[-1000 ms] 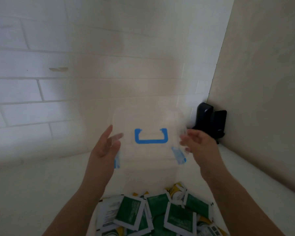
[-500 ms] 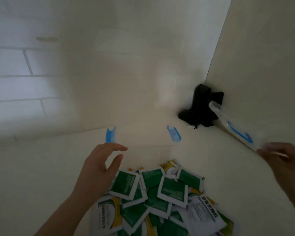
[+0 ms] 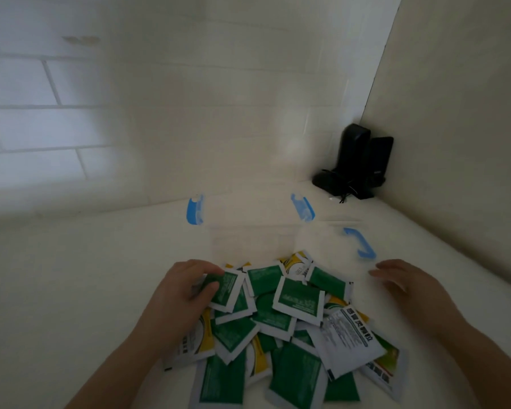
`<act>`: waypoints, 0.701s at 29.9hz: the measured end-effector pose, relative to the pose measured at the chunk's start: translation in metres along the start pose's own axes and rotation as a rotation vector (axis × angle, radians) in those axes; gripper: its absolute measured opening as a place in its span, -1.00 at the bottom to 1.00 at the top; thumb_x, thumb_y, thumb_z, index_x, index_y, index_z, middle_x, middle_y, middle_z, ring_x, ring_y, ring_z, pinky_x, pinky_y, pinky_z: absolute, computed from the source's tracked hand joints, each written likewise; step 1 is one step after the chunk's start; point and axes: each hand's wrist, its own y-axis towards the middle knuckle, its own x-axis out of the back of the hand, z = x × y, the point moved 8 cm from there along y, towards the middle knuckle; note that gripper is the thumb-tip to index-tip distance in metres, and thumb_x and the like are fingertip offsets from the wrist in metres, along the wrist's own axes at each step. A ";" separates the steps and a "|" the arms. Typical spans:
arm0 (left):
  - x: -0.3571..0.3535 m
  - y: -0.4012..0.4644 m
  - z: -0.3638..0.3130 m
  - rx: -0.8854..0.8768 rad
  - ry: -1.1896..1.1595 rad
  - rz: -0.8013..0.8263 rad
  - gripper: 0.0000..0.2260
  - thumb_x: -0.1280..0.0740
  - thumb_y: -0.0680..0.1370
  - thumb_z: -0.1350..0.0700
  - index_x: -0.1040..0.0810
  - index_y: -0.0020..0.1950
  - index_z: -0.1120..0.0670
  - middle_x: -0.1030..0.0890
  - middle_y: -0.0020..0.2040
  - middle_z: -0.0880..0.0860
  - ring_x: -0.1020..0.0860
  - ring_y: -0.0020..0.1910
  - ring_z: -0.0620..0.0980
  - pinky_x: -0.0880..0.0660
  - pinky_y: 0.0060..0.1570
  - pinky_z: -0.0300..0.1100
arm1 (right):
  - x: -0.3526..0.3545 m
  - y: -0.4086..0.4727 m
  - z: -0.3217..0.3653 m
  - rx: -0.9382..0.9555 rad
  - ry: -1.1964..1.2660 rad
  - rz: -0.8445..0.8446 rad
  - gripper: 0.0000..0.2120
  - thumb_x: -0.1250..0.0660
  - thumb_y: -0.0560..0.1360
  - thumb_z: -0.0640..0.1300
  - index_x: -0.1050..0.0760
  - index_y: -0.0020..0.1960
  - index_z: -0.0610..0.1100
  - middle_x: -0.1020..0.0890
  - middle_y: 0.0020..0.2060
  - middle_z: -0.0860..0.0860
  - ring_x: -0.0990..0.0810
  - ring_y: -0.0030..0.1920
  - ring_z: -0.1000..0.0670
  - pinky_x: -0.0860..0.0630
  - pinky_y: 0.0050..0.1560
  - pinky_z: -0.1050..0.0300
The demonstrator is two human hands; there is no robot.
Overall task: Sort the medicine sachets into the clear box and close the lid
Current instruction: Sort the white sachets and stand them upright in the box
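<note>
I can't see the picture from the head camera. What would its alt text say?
A person's left hand grips a green sachet at the edge of a heap of green, yellow and white sachets on a pale surface. The right hand hovers open beside a clear lid with a blue handle. Behind the heap stands an open clear box with blue clips.

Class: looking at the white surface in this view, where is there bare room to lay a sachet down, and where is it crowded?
Free: the wide stretch left of the left hand and the clear box, up to the tiled wall; also the strip right of the lid and right hand. Crowded: the sachet pile between the hands, and the corner with the black device.
</note>
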 end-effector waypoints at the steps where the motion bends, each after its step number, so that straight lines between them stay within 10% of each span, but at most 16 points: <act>1: -0.001 0.000 0.002 0.000 0.012 0.009 -0.85 -0.30 0.50 0.15 -0.54 0.03 -0.05 -0.47 -0.05 -0.25 -0.42 0.07 -0.12 -0.35 0.08 -0.25 | -0.002 0.000 0.001 0.006 -0.032 0.052 -0.66 -0.21 0.47 -0.38 -0.56 0.12 -0.06 -0.52 0.23 -0.03 -0.49 0.21 -0.04 -0.35 0.20 0.13; 9: -0.026 0.000 0.010 0.083 0.079 0.155 -0.50 -0.35 0.41 -0.16 -0.34 0.31 -0.13 -0.38 0.20 -0.20 -0.36 0.25 -0.11 -0.32 0.29 -0.15 | 0.010 -0.009 0.101 0.181 0.268 0.079 -0.78 -0.27 0.48 -0.01 -0.50 0.12 0.12 -0.55 0.02 0.19 -0.47 0.03 0.18 -0.34 0.00 0.34; 14: -0.029 0.001 0.000 0.047 0.018 0.117 -0.52 -0.41 0.40 -0.03 -0.32 0.27 -0.20 -0.38 0.21 -0.20 -0.37 0.19 -0.16 -0.32 0.19 -0.31 | -0.019 -0.015 0.146 0.268 0.160 0.203 -0.45 -0.33 0.34 0.23 -0.36 0.28 0.11 -0.41 0.08 0.26 -0.35 0.13 0.21 -0.26 0.12 0.35; 21: -0.007 0.001 0.002 0.082 -0.284 -0.172 -0.39 -0.36 0.42 0.34 -0.30 0.25 -0.26 -0.37 0.16 -0.23 -0.42 0.05 -0.46 -0.43 -0.12 -0.57 | -0.013 -0.016 0.146 0.237 0.262 0.021 -0.75 -0.22 0.49 -0.22 -0.53 0.12 -0.06 -0.63 0.01 0.02 -0.55 -0.05 0.12 -0.40 -0.03 0.40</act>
